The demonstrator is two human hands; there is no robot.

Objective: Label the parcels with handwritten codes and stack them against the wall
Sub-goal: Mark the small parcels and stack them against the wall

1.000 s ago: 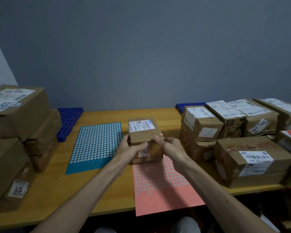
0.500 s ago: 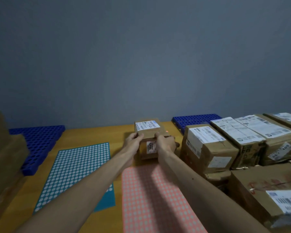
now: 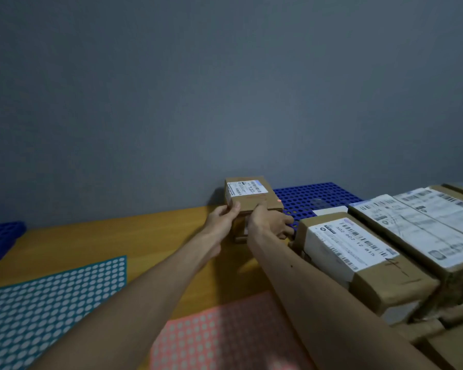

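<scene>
both hands hold small parcel seemingly against wall, beside stacked parcels.

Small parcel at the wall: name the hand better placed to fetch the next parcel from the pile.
Right. The right hand grips the small parcel on the side nearest the parcel pile, almost touching it. The left hand is on the far side, over bare table.
</scene>
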